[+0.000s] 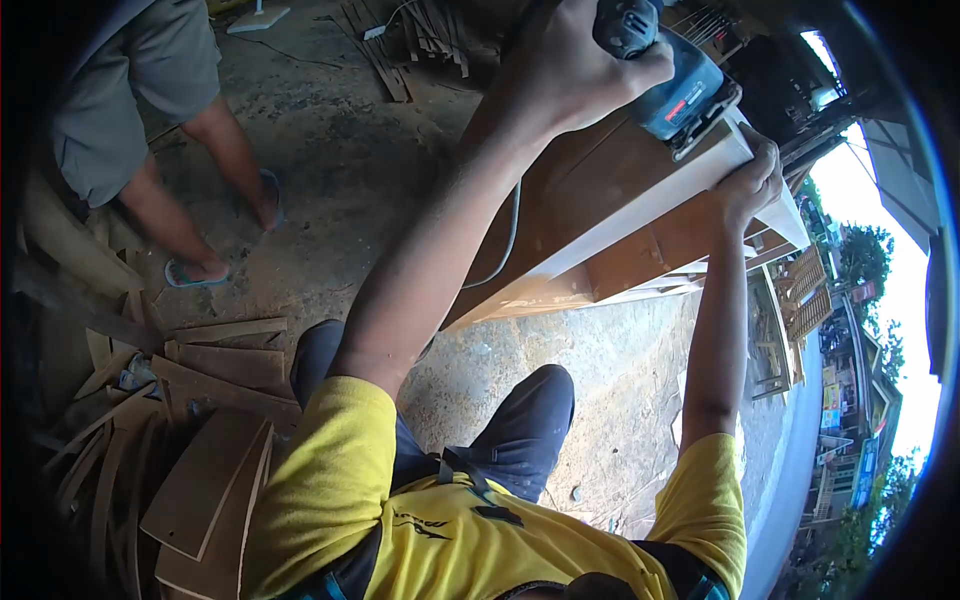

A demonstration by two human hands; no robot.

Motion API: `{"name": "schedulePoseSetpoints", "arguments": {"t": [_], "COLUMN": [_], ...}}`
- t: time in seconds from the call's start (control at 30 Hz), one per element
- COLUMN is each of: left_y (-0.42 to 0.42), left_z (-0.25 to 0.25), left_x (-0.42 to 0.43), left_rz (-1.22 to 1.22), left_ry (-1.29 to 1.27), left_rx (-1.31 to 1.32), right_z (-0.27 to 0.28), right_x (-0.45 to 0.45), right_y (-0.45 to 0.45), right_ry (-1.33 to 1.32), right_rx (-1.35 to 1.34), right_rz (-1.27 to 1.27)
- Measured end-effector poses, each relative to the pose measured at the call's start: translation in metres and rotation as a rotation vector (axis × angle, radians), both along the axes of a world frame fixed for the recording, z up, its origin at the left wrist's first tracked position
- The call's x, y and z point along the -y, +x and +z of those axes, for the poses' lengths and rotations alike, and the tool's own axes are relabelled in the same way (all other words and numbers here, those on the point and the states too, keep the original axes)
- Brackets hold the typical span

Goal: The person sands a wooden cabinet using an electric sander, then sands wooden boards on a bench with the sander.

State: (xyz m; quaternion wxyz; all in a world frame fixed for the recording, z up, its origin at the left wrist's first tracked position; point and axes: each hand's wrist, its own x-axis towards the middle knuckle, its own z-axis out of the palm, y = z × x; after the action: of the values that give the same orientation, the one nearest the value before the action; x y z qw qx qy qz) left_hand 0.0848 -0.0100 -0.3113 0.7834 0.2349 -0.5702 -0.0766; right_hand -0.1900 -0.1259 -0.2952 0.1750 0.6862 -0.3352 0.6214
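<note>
My left hand [590, 70] is closed around a blue-green power sander [682, 92] with a red label. The sander's base rests against the pale upper edge of a brown wooden cabinet [610, 215], near its corner. My right hand [748, 185] grips that same edge just beyond the sander, its fingers curled over the board. The cabinet is tilted in view, with its open compartments facing to the right. A grey cord [512, 235] hangs down beside the cabinet. The sander's underside is hidden.
Wood offcuts [215, 490] are piled at lower left. Another person's legs [190, 170] in sandals stand at upper left. More wood strips [430, 40] lie at the back. Slatted wooden furniture [800, 290] stands on the right, near the road.
</note>
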Motion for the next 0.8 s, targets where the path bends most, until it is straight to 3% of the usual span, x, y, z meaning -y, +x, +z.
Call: {"name": "schedulePoseSetpoints", "arguments": {"t": [0.07,0.1,0.2,0.27,0.37,0.4,0.47,0.57,0.7,0.8], "left_y": [0.002,0.0,-0.008,-0.008,-0.02,-0.021,-0.02,-0.019,-0.02,-0.022], "left_z": [-0.002,-0.01,-0.085,-0.131,-0.212,-0.239,-0.286,-0.339,-0.308,-0.237], "left_x": [-0.005,-0.015,-0.015,-0.032,-0.036,-0.038,-0.041,-0.043,-0.045,-0.041], "left_rz": [0.206,0.503,0.211,0.248,0.021,0.032,0.04,0.052,0.054,-0.045], "left_ry": [-0.092,-0.244,-0.052,0.139,0.281,0.307,0.39,0.473,0.407,0.247], "left_rx": [0.042,0.021,-0.04,-0.018,-0.172,-0.175,-0.188,-0.178,-0.132,-0.108], "right_z": [0.001,0.002,0.005,0.008,0.007,0.008,0.008,0.004,0.004,0.002], "right_x": [0.007,0.003,-0.007,0.002,0.001,-0.002,-0.012,-0.003,-0.01,-0.012], "right_y": [-0.003,0.0,0.008,-0.002,-0.008,-0.003,0.005,-0.007,0.002,0.005], "right_ry": [0.042,0.032,0.032,0.035,-0.082,-0.09,-0.334,-0.183,-0.127,-0.049], "right_rx": [0.055,0.031,0.045,0.021,-0.131,-0.138,-0.393,-0.25,-0.194,-0.084], "right_rz": [0.036,0.021,-0.014,0.044,-0.022,-0.027,-0.267,-0.161,-0.18,-0.091]}}
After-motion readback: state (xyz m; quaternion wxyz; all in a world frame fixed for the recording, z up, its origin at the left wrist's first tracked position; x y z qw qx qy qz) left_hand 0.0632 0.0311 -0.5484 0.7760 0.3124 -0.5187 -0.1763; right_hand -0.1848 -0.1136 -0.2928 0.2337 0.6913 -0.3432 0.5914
